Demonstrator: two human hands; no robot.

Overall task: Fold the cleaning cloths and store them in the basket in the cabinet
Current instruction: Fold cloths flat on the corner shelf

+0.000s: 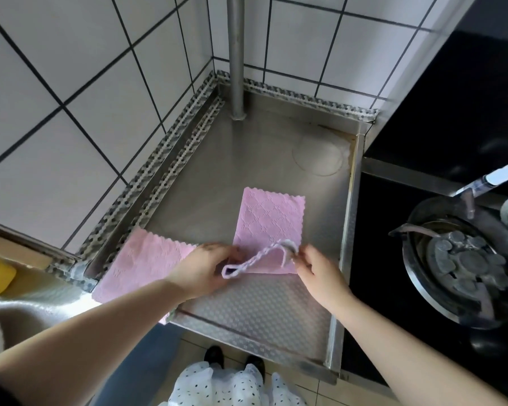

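A person standing at a steel kitchen desk works on the nearer edge of a lilac cleaning cloth, with the left hand curled over that edge and pinching it at the cloth's near-left corner, and the right hand pinching the same lifted edge at the near-right corner. The raised scalloped hem sags in a loop between the two hands (a sign of thin, limp, very light fabric that will drape rather than hold a crease unless pressed flat), so the corners look the sensible places to grip, with both kept level as the fold goes over. The rest of that cloth lies flat on the desk, stretching away from the hands toward the wall. A second pink cloth lies just to the left, partly under the left forearm and hanging over the desk's front edge beside the sink. To the right sits a gas burner on a black hob. Farther back, a metal pipe rises in the tiled corner. No basket or cabinet is in view.
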